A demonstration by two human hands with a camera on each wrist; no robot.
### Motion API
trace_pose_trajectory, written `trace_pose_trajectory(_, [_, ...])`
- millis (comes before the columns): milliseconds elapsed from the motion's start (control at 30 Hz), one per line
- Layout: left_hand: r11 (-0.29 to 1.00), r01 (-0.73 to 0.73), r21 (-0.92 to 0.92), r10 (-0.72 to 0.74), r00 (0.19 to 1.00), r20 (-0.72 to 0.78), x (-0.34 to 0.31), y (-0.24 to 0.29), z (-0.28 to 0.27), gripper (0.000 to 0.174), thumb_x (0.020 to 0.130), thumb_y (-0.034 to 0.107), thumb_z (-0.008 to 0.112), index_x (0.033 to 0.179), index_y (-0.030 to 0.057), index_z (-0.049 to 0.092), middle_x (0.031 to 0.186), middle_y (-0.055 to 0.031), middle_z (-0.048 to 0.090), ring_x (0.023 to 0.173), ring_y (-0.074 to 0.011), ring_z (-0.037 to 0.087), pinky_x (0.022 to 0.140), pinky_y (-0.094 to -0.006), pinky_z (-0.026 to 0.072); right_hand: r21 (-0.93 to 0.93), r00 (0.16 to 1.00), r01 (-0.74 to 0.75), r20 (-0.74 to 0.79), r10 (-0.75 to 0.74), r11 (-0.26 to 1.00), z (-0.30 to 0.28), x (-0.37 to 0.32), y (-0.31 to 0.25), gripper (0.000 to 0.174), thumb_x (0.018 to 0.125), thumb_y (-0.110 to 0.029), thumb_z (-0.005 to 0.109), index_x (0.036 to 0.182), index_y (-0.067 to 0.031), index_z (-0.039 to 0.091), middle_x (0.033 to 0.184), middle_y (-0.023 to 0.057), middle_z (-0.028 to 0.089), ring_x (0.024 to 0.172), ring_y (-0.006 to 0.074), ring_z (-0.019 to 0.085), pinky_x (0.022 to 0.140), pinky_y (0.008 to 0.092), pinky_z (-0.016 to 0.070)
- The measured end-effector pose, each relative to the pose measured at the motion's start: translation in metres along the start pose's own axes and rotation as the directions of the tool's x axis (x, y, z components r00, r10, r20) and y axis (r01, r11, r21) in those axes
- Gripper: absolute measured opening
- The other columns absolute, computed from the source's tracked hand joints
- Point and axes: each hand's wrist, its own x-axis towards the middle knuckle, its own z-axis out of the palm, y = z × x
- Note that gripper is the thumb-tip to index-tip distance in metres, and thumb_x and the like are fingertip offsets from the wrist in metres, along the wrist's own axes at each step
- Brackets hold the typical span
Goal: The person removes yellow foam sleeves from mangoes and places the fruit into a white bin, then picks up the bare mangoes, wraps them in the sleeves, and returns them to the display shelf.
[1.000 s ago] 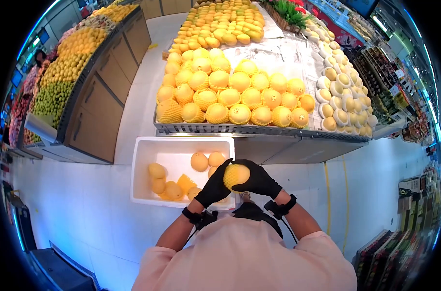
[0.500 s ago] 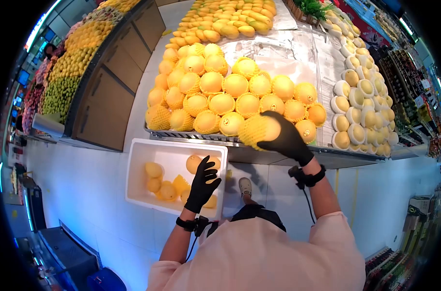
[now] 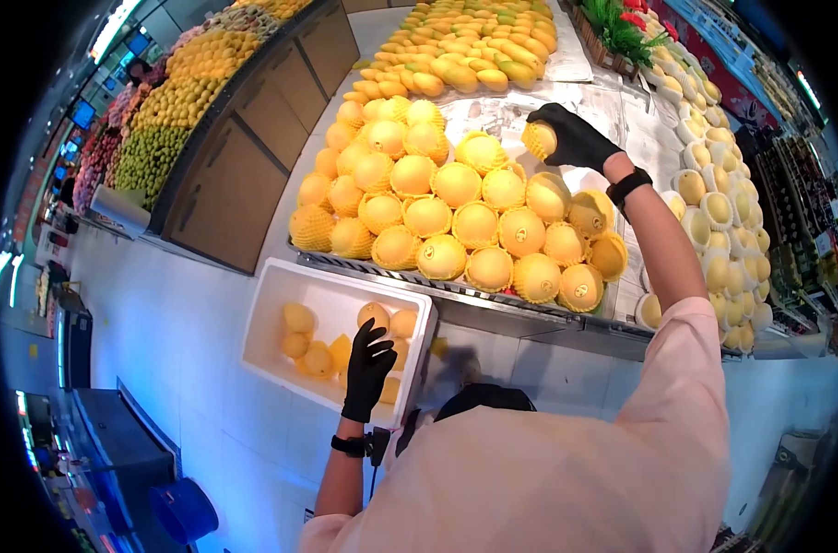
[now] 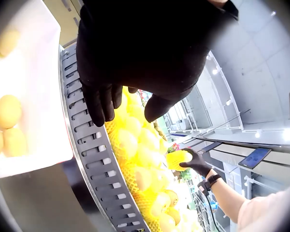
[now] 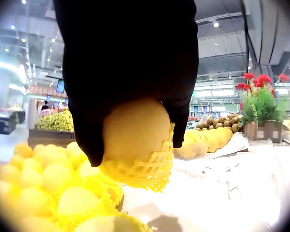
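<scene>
My gloved right hand (image 3: 576, 138) grips a round yellow fruit (image 5: 137, 128) above the papered display top, just behind the stacked fruit. Yellow foam netting (image 5: 140, 174) wraps the fruit's lower part, and fingers and thumb clasp its sides in the right wrist view. Below the stand's front edge, my gloved left hand (image 3: 369, 369) hovers over the right side of a white foam box (image 3: 260, 315), fingers loosely extended and holding nothing. Several yellow fruits (image 3: 298, 318) lie in the box, with a piece of yellow netting (image 3: 342, 350) among them.
Netted yellow fruit (image 3: 428, 217) is stacked in rows along the display's front rail (image 4: 94, 159). Behind it lie elongated yellow fruits (image 3: 465, 55); white-wrapped fruit (image 3: 717, 206) lines the right side. A planter with red flowers (image 5: 263, 89) stands at the back. Another fruit counter (image 3: 239, 166) is at the left.
Both hands were together around the netted fruit over the box's right edge. My right hand has carried it forward and right over the display; my left let go and stays above the box.
</scene>
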Motion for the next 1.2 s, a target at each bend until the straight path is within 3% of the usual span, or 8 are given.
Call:
trace_pose_trajectory(133, [0.999,-0.009,0.040,0.011,0.998,-0.062,-0.010,0.003,0.002,0.067,0.081,-0.006,0.063,0.141,0.0116,0.037,0.125,-0.0092,0.051,0.102,-0.0164,0.058,0.085,-0.0278,0.0511,0.087,0.972,0.166,0.153,-0.177,0.982,0.030,0.021,0.028,0.072,0.055,-0.007,0.082,0.120,-0.0116,0.053,0.116,0.0125,0.054,0.109,0.0338,0.054,0.094,0.0387,0.0462])
trace_pose_trajectory(500, [0.997,0.066,0.034,-0.060,0.984,-0.169,-0.027,-0.002,-0.004,0.062,0.082,-0.006,0.063,0.137,0.0080,0.040,0.123,-0.0106,0.053,0.099,-0.0186,0.060,0.085,-0.0304,0.0525,-0.142,0.867,0.221,0.481,-0.127,0.965,0.076,0.072,0.052,0.084,0.043,0.000,0.085,0.119,-0.0163,0.052,0.118,0.0103,0.054,0.113,0.0343,0.053,0.094,0.0394,0.0460])
trace_pose_trajectory(667, [0.998,0.053,0.015,-0.050,0.985,-0.166,-0.027,-0.005,-0.001,0.060,0.083,-0.007,0.062,0.136,0.0068,0.041,0.123,-0.0111,0.053,0.099,-0.0195,0.061,0.085,-0.0311,0.0531,0.181,0.911,0.006,0.405,-0.080,0.983,0.100,0.058,0.079,0.096,0.050,-0.002,0.082,0.133,-0.0173,0.037,0.133,0.0147,0.044,0.122,0.0333,0.046,0.102,0.0402,0.0409])
trace_pose_trajectory(733, [0.998,0.066,-0.015,-0.067,0.984,-0.165,-0.026,-0.008,0.000,0.059,0.083,-0.008,0.062,0.136,0.0063,0.041,0.123,-0.0113,0.053,0.099,-0.0197,0.061,0.085,-0.0311,0.0534,0.207,0.918,-0.180,0.386,0.088,0.962,0.080,0.051,0.060,0.097,0.057,-0.012,0.082,0.140,-0.0144,0.033,0.138,0.0152,0.042,0.129,0.0293,0.040,0.109,0.0378,0.0339])
trace_pose_trajectory(800, [0.998,0.060,0.013,-0.057,0.989,-0.139,-0.026,-0.008,-0.002,0.058,0.085,-0.002,0.061,0.138,0.0064,0.039,0.125,-0.0125,0.052,0.103,-0.0221,0.060,0.086,-0.0322,0.0534,0.271,0.968,-0.187,0.213,0.131,0.944,0.085,0.051,0.070,0.098,0.059,-0.022,0.082,0.142,-0.0086,0.031,0.141,0.0201,0.039,0.130,0.0319,0.040,0.107,0.0379,0.0371])
trace_pose_trajectory(933, [0.993,0.092,-0.074,-0.104,0.980,-0.170,-0.023,0.003,0.002,0.056,0.085,-0.004,0.061,0.136,0.0062,0.041,0.122,-0.0113,0.054,0.099,-0.0205,0.061,0.084,-0.0309,0.0536,0.287,0.872,-0.466,0.310,0.379,0.837,0.077,0.043,0.059,0.100,0.063,-0.038,0.081,0.143,-0.0060,0.030,0.139,0.0206,0.042,0.127,0.0321,0.044,0.106,0.0380,0.0386])
trace_pose_trajectory(967, [0.993,0.091,-0.077,-0.103,0.981,-0.165,-0.022,0.004,0.002,0.054,0.086,-0.003,0.061,0.136,0.0060,0.041,0.122,-0.0113,0.054,0.099,-0.0205,0.061,0.084,-0.0309,0.0536,0.303,0.777,-0.608,0.417,0.472,0.734,0.059,0.037,0.031,0.099,0.064,-0.042,0.080,0.142,-0.0075,0.031,0.137,0.0203,0.045,0.122,0.0326,0.050,0.101,0.0388,0.0433])
trace_pose_trajectory(1200, [0.994,0.083,-0.069,-0.093,0.984,-0.154,-0.022,0.004,-0.001,0.050,0.086,-0.002,0.061,0.133,0.0044,0.044,0.121,-0.0110,0.055,0.098,-0.0196,0.061,0.084,-0.0305,0.0534,0.061,0.879,-0.435,0.248,0.408,0.898,0.102,0.045,0.052,0.081,0.059,-0.031,0.081,0.129,-0.0066,0.046,0.118,0.0209,0.058,0.112,0.0329,0.055,0.093,0.0398,0.0460])
